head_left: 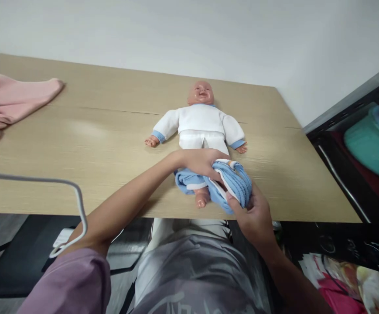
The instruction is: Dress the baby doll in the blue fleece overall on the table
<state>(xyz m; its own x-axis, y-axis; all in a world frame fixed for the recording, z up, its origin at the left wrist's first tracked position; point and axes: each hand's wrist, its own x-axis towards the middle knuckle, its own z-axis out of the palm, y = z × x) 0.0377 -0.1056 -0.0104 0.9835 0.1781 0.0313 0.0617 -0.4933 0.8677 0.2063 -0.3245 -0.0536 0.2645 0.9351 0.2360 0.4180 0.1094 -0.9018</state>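
Note:
A baby doll point(201, 117) lies on its back on the table, in a white top with blue cuffs and white bottoms. Blue baby trousers point(231, 183) with white edging are bunched around its lower legs. One bare doll foot point(202, 198) pokes out past a white-edged cuff; the other is hidden by the cloth and hands. My left hand point(204, 161) reaches across the doll's legs, its fingers closed on the upper edge of the gathered trousers. From the right, my right hand point(254, 213) pinches the same gathered leg, thumb in front and fingers behind.
The wooden table point(117, 131) meets a white wall at the back. A pink garment point(15, 98) lies at its left end. A grey cable point(52, 179) hangs in front at left. To the right, a teal basin point(374, 144) sits on a dark rack.

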